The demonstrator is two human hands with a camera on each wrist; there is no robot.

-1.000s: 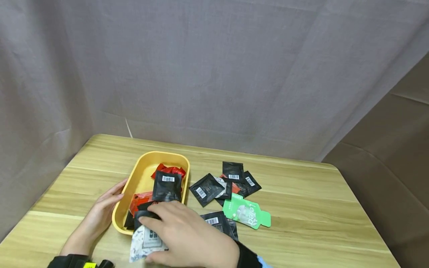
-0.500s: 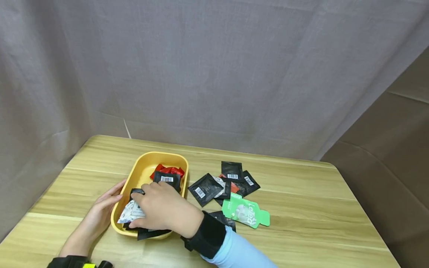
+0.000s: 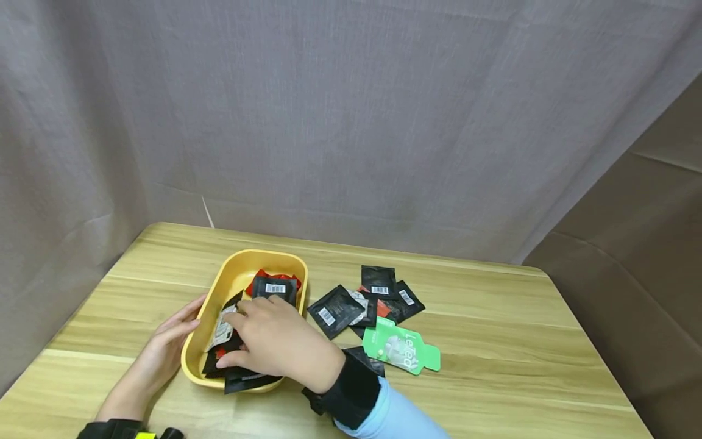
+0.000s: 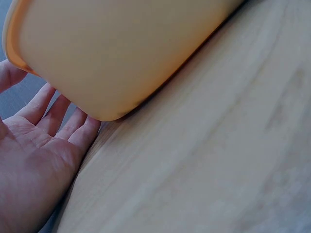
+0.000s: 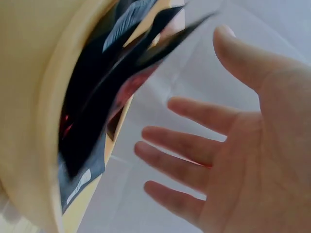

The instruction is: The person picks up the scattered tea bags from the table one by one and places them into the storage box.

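Observation:
A yellow plastic bin point(image 3: 236, 273) holds several black sachets point(image 3: 276, 287), a red packet point(image 3: 261, 277) and a sachet with a white patterned label point(image 3: 223, 330). My left hand point(image 3: 162, 346) rests along the bin's left side, fingers extended against the outer wall, as the left wrist view confirms. Over the front half of the bin is my right hand point(image 3: 282, 341), palm down. Its fingers spread apart in the right wrist view, where black sachets point(image 5: 92, 111) stand out past the rim and nothing is held. A black sachet point(image 3: 249, 383) overhangs the bin's front rim.
To the right of the bin, several black sachets point(image 3: 336, 312) lie overlapping on the wooden table point(image 3: 510, 353). A green packet point(image 3: 403, 347) lies beside them. Another black sachet point(image 3: 362, 355) is partly behind the right wrist. A grey curtain point(image 3: 356, 134) hangs behind the table.
The right hand moved forward over the bin with the white-patterned sachet and let it go there; the sachet now leans inside the bin's left wall. The left hand stayed in place.

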